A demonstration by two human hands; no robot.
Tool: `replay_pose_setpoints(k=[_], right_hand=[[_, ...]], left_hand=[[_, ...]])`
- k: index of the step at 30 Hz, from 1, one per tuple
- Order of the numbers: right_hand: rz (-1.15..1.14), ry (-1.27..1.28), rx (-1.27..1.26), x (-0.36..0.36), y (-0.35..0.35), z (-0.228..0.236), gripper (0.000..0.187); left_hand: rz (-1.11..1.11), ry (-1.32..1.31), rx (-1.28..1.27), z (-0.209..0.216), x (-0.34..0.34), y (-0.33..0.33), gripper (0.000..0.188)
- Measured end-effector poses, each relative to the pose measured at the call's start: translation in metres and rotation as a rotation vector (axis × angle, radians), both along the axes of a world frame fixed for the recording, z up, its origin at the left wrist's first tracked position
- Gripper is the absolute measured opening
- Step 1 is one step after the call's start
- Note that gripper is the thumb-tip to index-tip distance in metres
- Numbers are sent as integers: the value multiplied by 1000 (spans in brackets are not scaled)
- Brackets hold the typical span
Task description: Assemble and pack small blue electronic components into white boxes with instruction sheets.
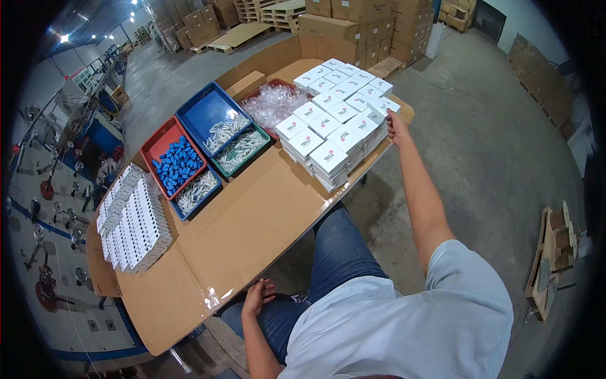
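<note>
Stacks of flat white boxes (328, 156) with a small red mark on their lids cover the far right part of the cardboard-topped table (246, 215). My right arm is stretched out to them. At their right edge, my right hand (396, 128) has its fingers curled and closed at the side of one white box (382, 106); the fingertips are partly hidden. Below the table's near edge, my left hand (257, 297) hangs over my thigh. It holds nothing and its fingers are apart.
Left of the boxes are a red tray of clear plastic bags (276, 105), trays of white pieces (228, 131) and a red tray of blue pieces (178, 165). White blocks (136, 224) stand in rows at far left. Cartons (363, 28) and a wooden pallet (544, 271) stand beyond the table.
</note>
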State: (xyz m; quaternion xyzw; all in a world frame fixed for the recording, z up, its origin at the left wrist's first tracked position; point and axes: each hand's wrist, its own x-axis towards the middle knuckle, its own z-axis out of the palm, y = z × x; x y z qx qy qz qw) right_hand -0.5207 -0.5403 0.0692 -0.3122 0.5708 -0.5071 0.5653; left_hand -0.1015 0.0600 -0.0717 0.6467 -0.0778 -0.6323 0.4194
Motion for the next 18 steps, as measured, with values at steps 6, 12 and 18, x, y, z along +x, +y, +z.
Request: replay_pose_setpoints(k=[6, 12, 18], right_hand=[[108, -226, -128, -13, 32, 43, 38], [235, -343, -156, 14, 125, 70, 34], [424, -628, 108, 114, 285, 80, 36]], left_hand=[[-80, -6, -28, 9, -5, -10, 50], [-290, -97, -74, 43, -26, -20, 49], [13, 35, -534, 125, -98, -52, 49]])
